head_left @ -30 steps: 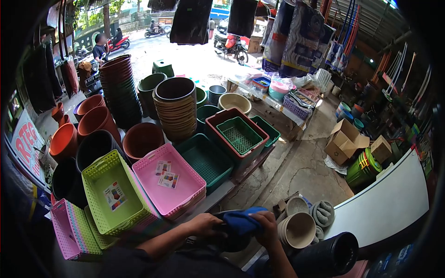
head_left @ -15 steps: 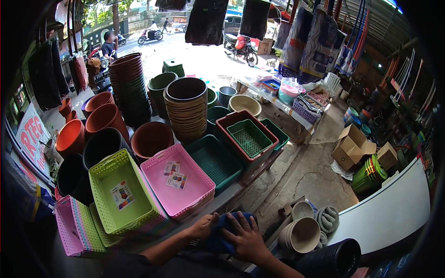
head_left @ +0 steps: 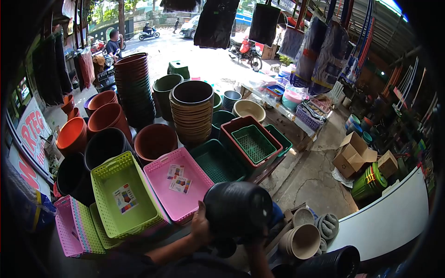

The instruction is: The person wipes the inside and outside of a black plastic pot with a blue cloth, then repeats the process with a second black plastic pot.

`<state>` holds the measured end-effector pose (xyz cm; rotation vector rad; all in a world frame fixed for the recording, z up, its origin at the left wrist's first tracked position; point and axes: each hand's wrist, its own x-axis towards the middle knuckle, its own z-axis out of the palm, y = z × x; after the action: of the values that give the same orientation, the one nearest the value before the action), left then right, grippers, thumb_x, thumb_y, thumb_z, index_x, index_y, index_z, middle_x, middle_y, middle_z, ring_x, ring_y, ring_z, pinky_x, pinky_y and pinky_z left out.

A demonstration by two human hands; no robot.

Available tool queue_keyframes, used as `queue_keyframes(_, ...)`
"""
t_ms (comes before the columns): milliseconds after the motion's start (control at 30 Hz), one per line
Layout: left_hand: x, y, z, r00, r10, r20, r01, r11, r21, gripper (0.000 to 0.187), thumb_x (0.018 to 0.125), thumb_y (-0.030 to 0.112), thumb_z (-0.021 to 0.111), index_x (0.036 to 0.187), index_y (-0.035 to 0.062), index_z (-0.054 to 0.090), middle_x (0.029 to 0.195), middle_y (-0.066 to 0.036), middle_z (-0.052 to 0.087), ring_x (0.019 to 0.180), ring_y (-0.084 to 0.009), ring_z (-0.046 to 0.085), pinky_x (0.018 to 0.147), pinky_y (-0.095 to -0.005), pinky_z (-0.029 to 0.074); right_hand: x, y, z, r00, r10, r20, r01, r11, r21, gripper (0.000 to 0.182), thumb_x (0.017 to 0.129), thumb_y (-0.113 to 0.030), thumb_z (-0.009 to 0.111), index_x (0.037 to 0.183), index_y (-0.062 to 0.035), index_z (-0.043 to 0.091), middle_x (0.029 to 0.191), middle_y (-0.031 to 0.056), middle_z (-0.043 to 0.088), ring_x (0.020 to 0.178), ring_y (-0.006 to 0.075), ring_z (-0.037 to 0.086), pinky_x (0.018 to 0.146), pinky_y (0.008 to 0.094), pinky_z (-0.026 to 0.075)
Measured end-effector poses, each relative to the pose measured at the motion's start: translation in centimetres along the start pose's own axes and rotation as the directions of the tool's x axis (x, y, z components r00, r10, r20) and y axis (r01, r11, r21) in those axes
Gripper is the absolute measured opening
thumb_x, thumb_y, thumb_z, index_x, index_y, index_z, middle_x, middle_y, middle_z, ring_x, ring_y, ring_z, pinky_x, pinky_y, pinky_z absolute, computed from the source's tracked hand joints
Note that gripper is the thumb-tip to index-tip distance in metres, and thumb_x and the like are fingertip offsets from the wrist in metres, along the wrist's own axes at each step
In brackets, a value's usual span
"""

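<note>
Background sign point(head_left: 30, 134) reads "RTEG"; left hand point(head_left: 200, 227) grips black pot point(head_left: 235, 206); right hand point(head_left: 256, 237): grip unclear.

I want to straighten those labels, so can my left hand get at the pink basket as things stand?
Probably not straight away: the pink basket looks close and open-topped, but the left hand is holding the black pot, so it likely must let go first.
</note>
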<state>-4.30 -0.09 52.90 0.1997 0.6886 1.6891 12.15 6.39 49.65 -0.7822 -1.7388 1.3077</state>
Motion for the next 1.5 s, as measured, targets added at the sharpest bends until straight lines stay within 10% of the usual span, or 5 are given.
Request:
queue_keyframes(533,5.6,-3.0,-4.3,0.916,-0.214,0.339,0.024,0.874,0.486,0.04,0.102,0.036,0.041,0.112,0.001,0.058,0.097,-0.009,0.065,0.088,-0.0161,0.063,0.081,-0.0277,0.051,4.5,-4.4,-0.1,0.944,-0.108,0.311,0.329,0.339,-0.881,0.065,0.083,-0.049,0.054,0.14,-0.0186,0.046,0.148,0.0105,0.038,0.136,0.0283,0.035,0.107,0.0515,0.028)
queue_keyframes(667,3.3,-0.5,-0.7,0.854,-0.444,0.273,0.139,0.699,0.701,0.035,0.095,0.033,0.059,0.104,-0.0008,0.061,0.095,-0.006,0.066,0.084,-0.0131,0.062,0.075,-0.0271,0.051,5.1,-0.7,-6.3,0.699,0.696,0.166,-0.714,0.691,0.112,0.037,0.092,-0.028,0.052,0.119,-0.0032,0.059,0.113,0.0145,0.064,0.096,0.0221,0.066,0.078,0.0267,0.051)
queue_keyframes(933,4.4,-4.0,0.2,0.984,-0.151,0.094,0.111,0.936,0.335,0.041,0.093,0.035,0.06,0.111,-0.0016,0.056,0.1,-0.011,0.064,0.088,-0.0188,0.063,0.08,-0.0338,0.054,-3.0,8.7,-5.7,0.93,0.34,-0.141,-0.044,0.483,0.874,0.048,0.094,-0.036,0.049,0.119,0.0046,0.055,0.115,0.017,0.062,0.101,0.0252,0.063,0.092,0.0359,0.05)
queue_keyframes(1200,4.2,-13.2,-0.7,0.986,-0.098,0.133,0.009,0.836,0.548,0.023,0.095,0.02,0.058,0.105,-0.0013,0.057,0.09,-0.007,0.064,0.078,-0.0137,0.062,0.07,-0.0286,0.052,-4.4,-0.7,-1.2,0.849,-0.274,-0.452,-0.276,0.501,-0.821,0.047,0.091,-0.02,0.046,0.137,-0.0084,0.046,0.14,0.0171,0.046,0.138,0.0343,0.03,0.112,0.0423,0.026)
queue_keyframes(1500,1.6,-11.6,4.9,0.765,-0.592,0.252,0.237,0.623,0.745,0.03,0.083,0.014,0.073,0.103,-0.0047,0.063,0.096,-0.012,0.068,0.083,-0.02,0.067,0.073,-0.0312,0.056,-15.3,7.1,-14.1,0.724,0.088,-0.684,-0.236,0.964,-0.126,0.038,0.092,-0.028,0.059,0.117,0.0008,0.06,0.108,0.0133,0.066,0.098,0.0238,0.064,0.088,0.0345,0.046)
